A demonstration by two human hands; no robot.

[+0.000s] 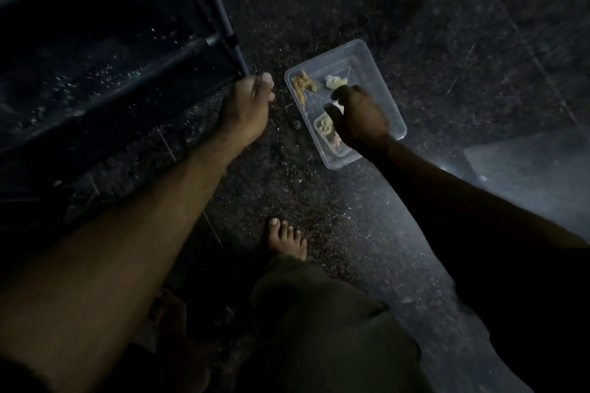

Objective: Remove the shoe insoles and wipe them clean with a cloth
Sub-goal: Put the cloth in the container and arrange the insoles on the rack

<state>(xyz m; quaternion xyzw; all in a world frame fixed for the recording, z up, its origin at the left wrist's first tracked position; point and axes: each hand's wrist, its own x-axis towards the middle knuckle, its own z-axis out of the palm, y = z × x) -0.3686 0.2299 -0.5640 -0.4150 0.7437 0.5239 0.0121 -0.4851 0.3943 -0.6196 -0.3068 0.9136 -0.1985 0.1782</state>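
Observation:
A clear plastic tub (380, 73) lies on the dark speckled floor and holds several crumpled pieces: a tan one (303, 84), a white cloth (335, 81) and a pale one in a small inner tray (324, 126). My right hand (360, 118) reaches down into the tub. Its thumb and forefinger are curled round a bit of white cloth, and its fingertips are hidden. My left hand (245, 105) hangs beside the tub at the foot of a dark rack (223, 25), with fingers loosely curled and nothing seen in it. No shoe or insole shows in this dim view.
The dark rack fills the upper left, its leg ending just by my left hand. A small round dark object (297, 124) lies on the floor between my hands. My bare foot (287, 239) and a trouser leg (325, 322) are below. A lit strip of floor runs at right.

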